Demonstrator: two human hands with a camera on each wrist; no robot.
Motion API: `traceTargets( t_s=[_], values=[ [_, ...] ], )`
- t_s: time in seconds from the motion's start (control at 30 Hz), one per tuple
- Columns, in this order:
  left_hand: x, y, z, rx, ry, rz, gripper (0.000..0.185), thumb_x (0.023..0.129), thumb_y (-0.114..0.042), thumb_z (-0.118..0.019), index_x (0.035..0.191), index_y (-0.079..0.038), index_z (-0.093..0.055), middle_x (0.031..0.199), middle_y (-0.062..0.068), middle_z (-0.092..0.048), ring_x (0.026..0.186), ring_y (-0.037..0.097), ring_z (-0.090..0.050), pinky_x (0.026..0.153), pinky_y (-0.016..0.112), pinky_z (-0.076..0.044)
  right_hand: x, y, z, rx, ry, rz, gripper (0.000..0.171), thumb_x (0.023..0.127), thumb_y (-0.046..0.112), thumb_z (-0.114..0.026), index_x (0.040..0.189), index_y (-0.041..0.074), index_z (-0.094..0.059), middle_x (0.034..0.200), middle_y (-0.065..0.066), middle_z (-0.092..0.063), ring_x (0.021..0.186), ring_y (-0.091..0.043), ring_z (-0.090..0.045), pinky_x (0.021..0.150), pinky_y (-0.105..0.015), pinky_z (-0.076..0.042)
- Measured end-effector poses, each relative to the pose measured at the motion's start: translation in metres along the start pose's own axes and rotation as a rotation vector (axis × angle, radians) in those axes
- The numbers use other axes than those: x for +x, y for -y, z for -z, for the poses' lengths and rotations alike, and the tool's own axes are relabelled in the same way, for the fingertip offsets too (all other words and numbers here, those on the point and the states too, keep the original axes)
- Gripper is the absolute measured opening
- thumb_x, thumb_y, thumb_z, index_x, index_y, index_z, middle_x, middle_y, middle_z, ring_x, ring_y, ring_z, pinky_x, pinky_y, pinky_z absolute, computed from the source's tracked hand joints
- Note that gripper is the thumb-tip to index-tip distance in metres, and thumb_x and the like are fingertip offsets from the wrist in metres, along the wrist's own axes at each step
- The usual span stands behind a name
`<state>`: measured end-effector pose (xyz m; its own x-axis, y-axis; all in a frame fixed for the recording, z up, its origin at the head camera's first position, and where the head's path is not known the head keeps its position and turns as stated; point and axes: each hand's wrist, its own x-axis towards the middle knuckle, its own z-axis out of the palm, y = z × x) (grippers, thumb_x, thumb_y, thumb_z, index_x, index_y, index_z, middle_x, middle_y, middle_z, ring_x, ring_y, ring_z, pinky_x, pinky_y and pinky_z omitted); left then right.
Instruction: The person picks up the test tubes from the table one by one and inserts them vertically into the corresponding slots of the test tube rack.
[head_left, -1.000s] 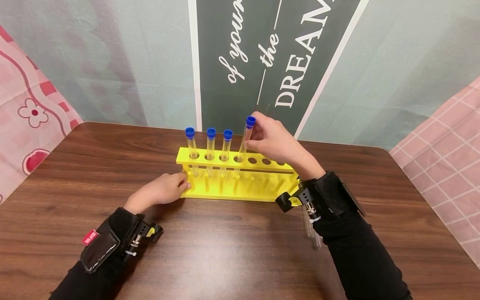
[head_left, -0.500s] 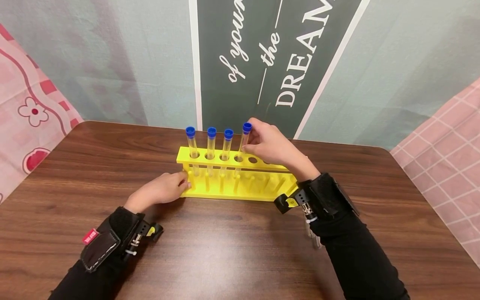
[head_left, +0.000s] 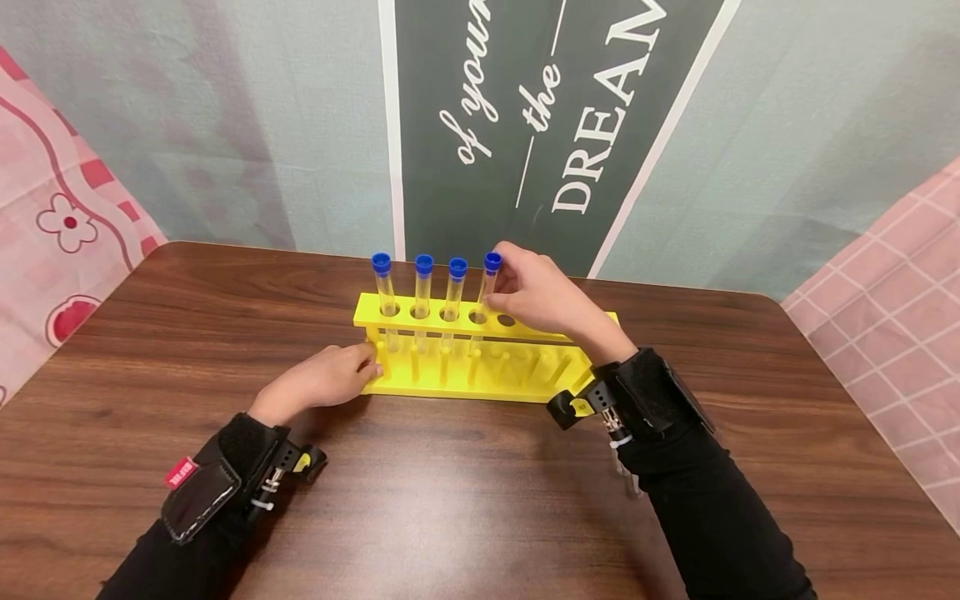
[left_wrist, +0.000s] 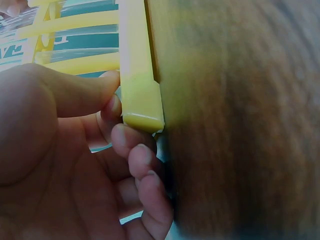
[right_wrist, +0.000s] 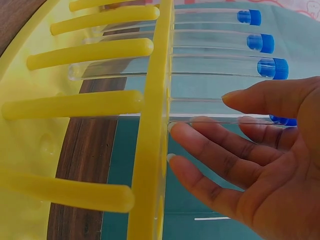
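A yellow test tube rack (head_left: 435, 390) stands on the table, with pegs along its base and a row of holes in its top bar. My left hand (head_left: 326, 379) grips the left end of its base; in the left wrist view the thumb and fingers (left_wrist: 142, 157) close around that corner. My right hand (head_left: 542, 293) pinches a clear test tube (head_left: 492, 263) with a blue cap, which stands in the fourth hole from the left. The right wrist view shows the thumb (right_wrist: 250, 98) on this tube's side and the fingertips behind it. Three capped tubes (head_left: 423, 279) fill the holes left of it.
Clear glass tubes (head_left: 634, 485) lie on the wooden table (head_left: 450, 500), partly hidden under my right forearm. A blue-green cloth with white lettering (head_left: 570, 167) hangs behind the table. Pink patterned cloths (head_left: 67, 225) flank both sides.
The right hand has lowered the blue-capped tube deeper into the fourth hole, shifting slightly left and down. The tube is now more upright. My left hand has stayed at the rack's end.
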<state>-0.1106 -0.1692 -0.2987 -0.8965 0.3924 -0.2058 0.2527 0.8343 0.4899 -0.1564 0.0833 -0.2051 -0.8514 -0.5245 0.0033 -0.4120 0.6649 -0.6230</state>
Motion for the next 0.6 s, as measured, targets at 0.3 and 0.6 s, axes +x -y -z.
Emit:
traceTargets(
  t_s=[0.3, 0.6],
  values=[
    [0.0003, 0.0004, 0.0000, 0.006, -0.002, 0.005, 0.018, 0.096, -0.015, -0.045, 0.080, -0.006, -0.046, 0.064, 0.003, -0.038, 0.057, 0.016, -0.038, 0.056, 0.028, -0.032, -0.0001, 0.0007, -0.0001, -0.016, 0.015, -0.016, 0.021, 0.084, 0.004, -0.062, 0.099, 0.002, -0.046, 0.086, -0.011, -0.059, 0.078, -0.021, -0.059, 0.068, -0.031, -0.050],
    [0.0009, 0.0006, -0.0007, 0.006, -0.003, 0.001, 0.018, 0.095, -0.015, -0.046, 0.080, -0.005, -0.047, 0.064, 0.003, -0.038, 0.057, 0.016, -0.038, 0.056, 0.028, -0.033, -0.0001, -0.0009, -0.0007, -0.031, 0.013, -0.012, 0.020, 0.084, 0.004, -0.061, 0.098, 0.002, -0.047, 0.086, -0.011, -0.059, 0.080, -0.022, -0.059, 0.070, -0.031, -0.049]
  ],
)
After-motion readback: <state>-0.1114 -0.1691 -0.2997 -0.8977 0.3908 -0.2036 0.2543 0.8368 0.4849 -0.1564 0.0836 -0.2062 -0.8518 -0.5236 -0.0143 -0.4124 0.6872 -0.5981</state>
